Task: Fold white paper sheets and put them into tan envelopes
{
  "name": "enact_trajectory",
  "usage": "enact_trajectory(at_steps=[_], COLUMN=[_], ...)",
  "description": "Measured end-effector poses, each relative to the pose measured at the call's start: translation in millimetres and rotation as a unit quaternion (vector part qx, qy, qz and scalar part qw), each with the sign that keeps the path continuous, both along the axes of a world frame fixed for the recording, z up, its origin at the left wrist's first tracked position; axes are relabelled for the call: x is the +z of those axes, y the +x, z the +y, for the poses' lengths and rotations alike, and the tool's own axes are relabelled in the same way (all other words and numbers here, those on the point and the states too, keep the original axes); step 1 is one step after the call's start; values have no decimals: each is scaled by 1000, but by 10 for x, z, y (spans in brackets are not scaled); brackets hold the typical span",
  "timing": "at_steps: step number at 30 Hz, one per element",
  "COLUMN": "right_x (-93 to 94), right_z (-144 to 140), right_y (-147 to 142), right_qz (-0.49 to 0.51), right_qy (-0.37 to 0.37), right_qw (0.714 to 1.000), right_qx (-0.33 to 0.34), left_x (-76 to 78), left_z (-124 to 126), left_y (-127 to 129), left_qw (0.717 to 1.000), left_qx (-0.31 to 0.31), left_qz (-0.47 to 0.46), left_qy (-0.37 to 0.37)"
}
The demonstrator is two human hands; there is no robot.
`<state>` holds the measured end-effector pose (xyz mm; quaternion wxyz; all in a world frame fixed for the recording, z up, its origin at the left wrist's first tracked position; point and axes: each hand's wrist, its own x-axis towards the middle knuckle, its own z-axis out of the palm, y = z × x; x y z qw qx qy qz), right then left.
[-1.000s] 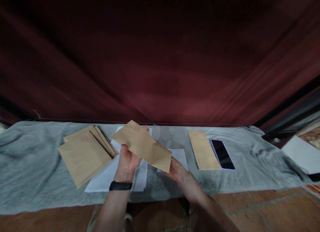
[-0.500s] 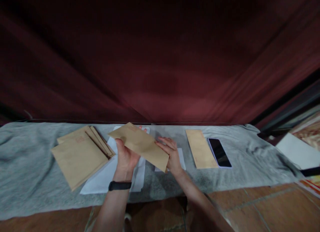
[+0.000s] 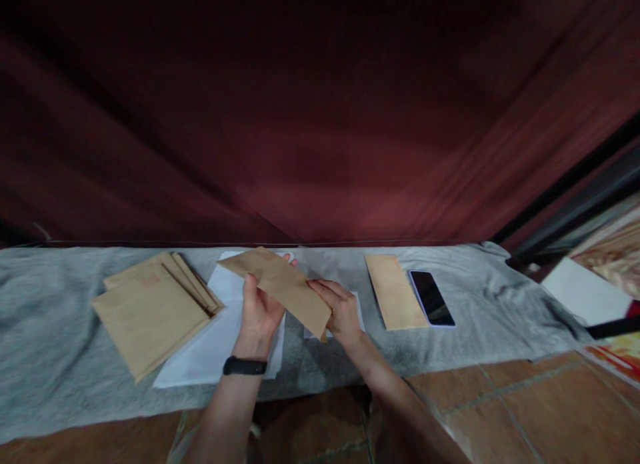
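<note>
My left hand (image 3: 259, 315), with a black band on its wrist, grips a brown envelope (image 3: 280, 284) from below and holds it tilted above the grey cloth (image 3: 55, 331). My right hand (image 3: 340, 311) lies with its fingers on the envelope's lower right end, just over a small white paper (image 3: 358, 305). A large white sheet (image 3: 215, 337) lies under my left hand.
A stack of brown envelopes (image 3: 150, 307) lies at the left. A single brown envelope (image 3: 394, 292) and a dark phone (image 3: 431, 297) lie at the right. A dark red curtain (image 3: 320, 117) hangs behind. A white sheet (image 3: 583, 291) sits at the far right.
My right hand came out from under the envelope's right end and now rests on top of it. The envelope has dropped slightly lower.
</note>
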<state>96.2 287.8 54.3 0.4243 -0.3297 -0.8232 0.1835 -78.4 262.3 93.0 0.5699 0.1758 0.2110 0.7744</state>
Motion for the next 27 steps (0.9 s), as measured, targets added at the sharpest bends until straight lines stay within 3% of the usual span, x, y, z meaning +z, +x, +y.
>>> enact_trajectory(at_steps=[3,8,11,15,19,23,27], right_x=[26,73,81,42,0,3,5], right_z=[1,-41,-52,-36,-8,-11,-79], right_y=[15,13,-9,-76,-125,-127,-144], right_qz=[-18,-100,-91,8,123,155,126], right_qy=[14,23,9,-60,-139,-166,-152], right_qw=[1000,994,995,997,974,971,979], right_qx=[-3,49,33,-55,-131,-71,-48], left_x=[-26,-26,12,78,119,117,107], left_z=[2,-26,-26,0,-1,-29,-37], left_y=[-28,-126,-173,-241,-353,-427,-436], left_qw=[1000,998,998,999,995,989,992], left_qx=[-7,-45,-46,33,90,133,120], left_qz=[-15,-39,-32,-29,-45,-48,-38], left_qy=[-2,8,22,14,-27,-35,-29])
